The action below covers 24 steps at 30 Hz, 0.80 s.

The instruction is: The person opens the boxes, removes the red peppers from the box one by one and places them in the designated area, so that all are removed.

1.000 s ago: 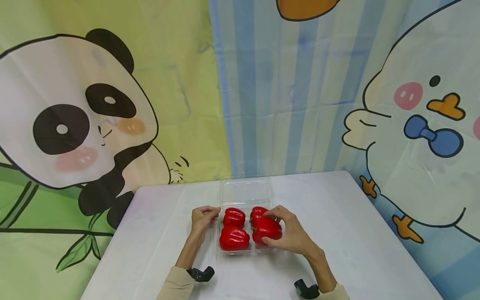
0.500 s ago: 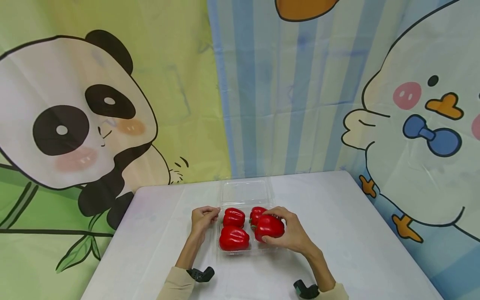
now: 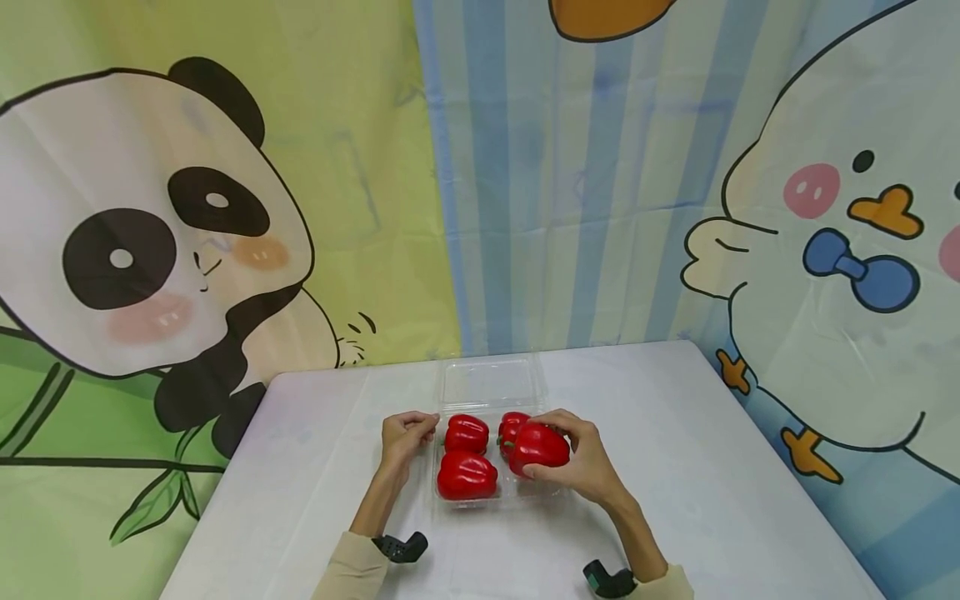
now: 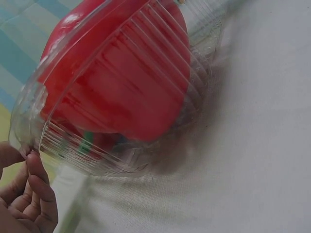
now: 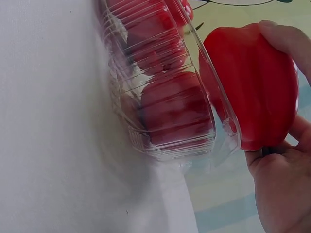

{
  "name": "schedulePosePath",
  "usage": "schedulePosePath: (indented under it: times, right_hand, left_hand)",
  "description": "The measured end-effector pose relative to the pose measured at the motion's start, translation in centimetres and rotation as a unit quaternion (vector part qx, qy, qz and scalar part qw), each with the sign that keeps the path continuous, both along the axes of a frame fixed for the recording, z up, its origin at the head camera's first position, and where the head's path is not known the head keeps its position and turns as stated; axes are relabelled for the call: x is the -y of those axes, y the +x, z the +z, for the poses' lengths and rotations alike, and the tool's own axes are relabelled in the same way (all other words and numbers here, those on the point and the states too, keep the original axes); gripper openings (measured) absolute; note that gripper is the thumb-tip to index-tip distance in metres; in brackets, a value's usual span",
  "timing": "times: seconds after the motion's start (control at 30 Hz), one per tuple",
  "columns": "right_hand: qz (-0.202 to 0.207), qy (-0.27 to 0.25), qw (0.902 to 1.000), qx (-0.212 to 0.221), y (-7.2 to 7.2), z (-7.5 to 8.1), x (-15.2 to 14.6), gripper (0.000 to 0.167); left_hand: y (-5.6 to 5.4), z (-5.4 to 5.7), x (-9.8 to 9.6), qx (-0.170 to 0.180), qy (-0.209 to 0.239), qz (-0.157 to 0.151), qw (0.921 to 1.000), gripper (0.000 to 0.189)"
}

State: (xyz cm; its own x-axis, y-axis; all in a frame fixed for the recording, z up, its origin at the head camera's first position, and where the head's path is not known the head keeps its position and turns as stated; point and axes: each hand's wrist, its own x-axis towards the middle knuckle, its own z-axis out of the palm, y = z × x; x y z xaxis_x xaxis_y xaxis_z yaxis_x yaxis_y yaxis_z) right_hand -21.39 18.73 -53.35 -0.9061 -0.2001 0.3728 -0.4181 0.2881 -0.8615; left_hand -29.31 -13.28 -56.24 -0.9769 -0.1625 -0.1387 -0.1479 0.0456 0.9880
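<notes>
A clear plastic clamshell box [image 3: 480, 505] lies with its lid folded back on the white table. Two red bell peppers, a rear one [image 3: 467, 434] and a front one [image 3: 467, 476], sit in its left half. Another red pepper [image 3: 510, 427] sits at the back right. My right hand [image 3: 588, 458] grips a fourth, the held bell pepper [image 5: 248, 87], by its ends, raised above the box's front right part. In the left wrist view, my left hand [image 4: 29, 194] pinches the box's rim between thumb and forefinger.
The transparent lid [image 3: 491, 382] lies flat behind the box. Beyond the table [image 3: 637, 400] hangs a cartoon-printed curtain [image 3: 525, 183]. Each wrist wears a black camera, one on the left [image 3: 401, 547] and one on the right [image 3: 609, 579].
The right hand has lifted the held pepper slightly up out of the box's front right part and shifted it a little right. The left hand has stayed on the rim.
</notes>
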Motion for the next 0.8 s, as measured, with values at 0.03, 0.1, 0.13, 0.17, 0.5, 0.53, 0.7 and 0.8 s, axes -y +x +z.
schedulePosePath:
  times: [0.03,0.1,0.13,0.17,0.5,0.53,0.7,0.8]
  right_hand:
    - [-0.001,-0.003,1.0000,0.001,-0.04,-0.05,0.01,0.061]
    - [-0.004,-0.011,0.9999,0.001,-0.10,-0.22,0.01,0.061]
    - [-0.004,-0.016,0.9999,0.001,-0.13,-0.30,-0.01,0.061]
    - [-0.004,-0.019,0.9998,-0.001,-0.16,-0.43,-0.04,0.061]
    - [-0.012,-0.059,0.9982,0.002,-0.34,-0.88,-0.18,0.064]
    - [-0.013,-0.062,0.9980,0.003,-0.32,-0.85,-0.16,0.065]
    - [-0.022,-0.072,0.9972,0.010,-0.12,-0.72,-0.10,0.065]
    - [-0.028,-0.073,0.9968,0.014,-0.03,-0.78,-0.12,0.063]
  left_hand:
    - [-0.03,0.01,-0.01,0.002,0.001,0.001,1.0000,0.019]
    - [-0.03,0.08,-0.01,0.003,0.002,0.000,1.0000,0.019]
    - [-0.01,0.12,-0.01,0.003,0.002,0.000,1.0000,0.019]
    - [0.01,0.16,-0.01,0.003,0.003,0.000,1.0000,0.020]
    - [0.09,0.45,-0.18,0.005,-0.001,-0.003,1.0000,0.021]
    - [0.06,0.46,-0.18,0.005,-0.002,-0.003,1.0000,0.021]
    - [0.05,0.36,-0.11,0.005,-0.002,-0.003,1.0000,0.023]
    - [0.13,0.17,-0.06,0.005,-0.003,0.000,1.0000,0.023]
